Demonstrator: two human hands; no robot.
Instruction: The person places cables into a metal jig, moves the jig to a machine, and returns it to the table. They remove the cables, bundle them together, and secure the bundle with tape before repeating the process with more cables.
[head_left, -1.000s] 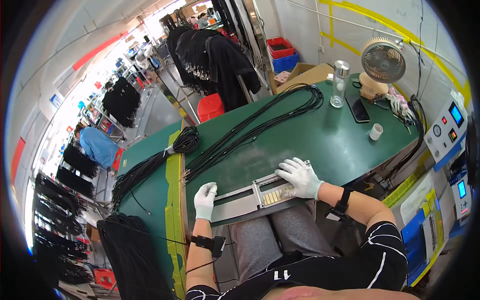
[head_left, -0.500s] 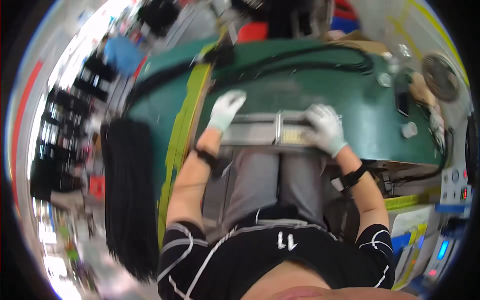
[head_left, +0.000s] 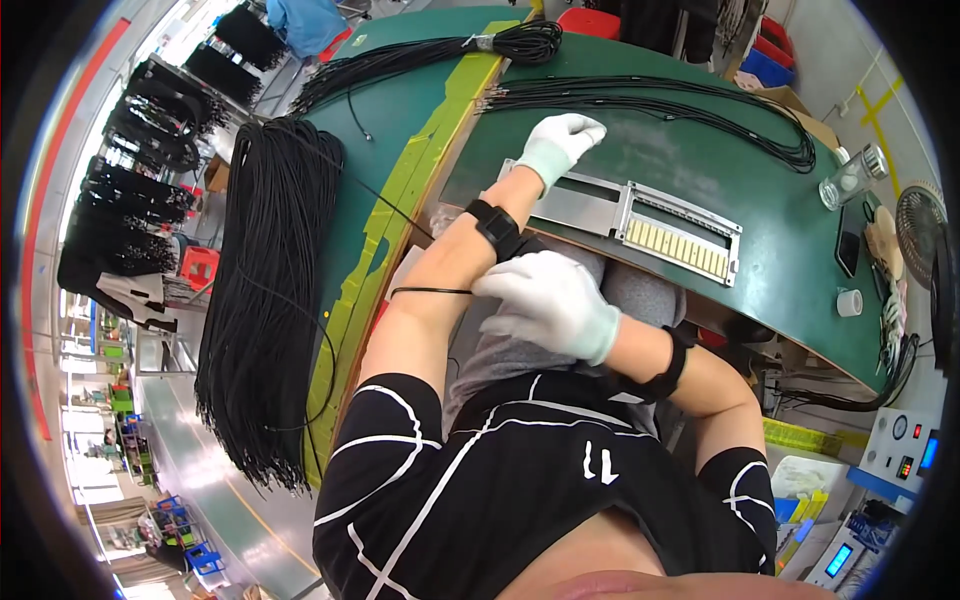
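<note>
My left hand (head_left: 565, 145), in a white glove, is over the green table beyond a silver metal frame (head_left: 578, 207). Its fingers are bent together; whatever they grip, if anything, is hidden. My right hand (head_left: 555, 305), also gloved, is over my lap against my left forearm. Its fingers curl at the right end of a thin black band (head_left: 430, 290) that crosses the forearm. Whether they pinch it is unclear. The frame's right half holds a row of pale yellow blocks (head_left: 676, 249). A black cable runs from a thick cable bundle (head_left: 265, 300) toward my left forearm.
A yellow-taped ledge (head_left: 400, 180) divides the table on my left. Coiled black cables (head_left: 690, 110) lie along the far side. A glass jar (head_left: 855, 177), a phone (head_left: 850, 240), a white roll (head_left: 849, 303) and a fan (head_left: 918, 222) are on the right.
My right hand has left the metal frame and come back to my left forearm. My left hand has moved from beside the frame to beyond it. The view has shifted and sharpened.
</note>
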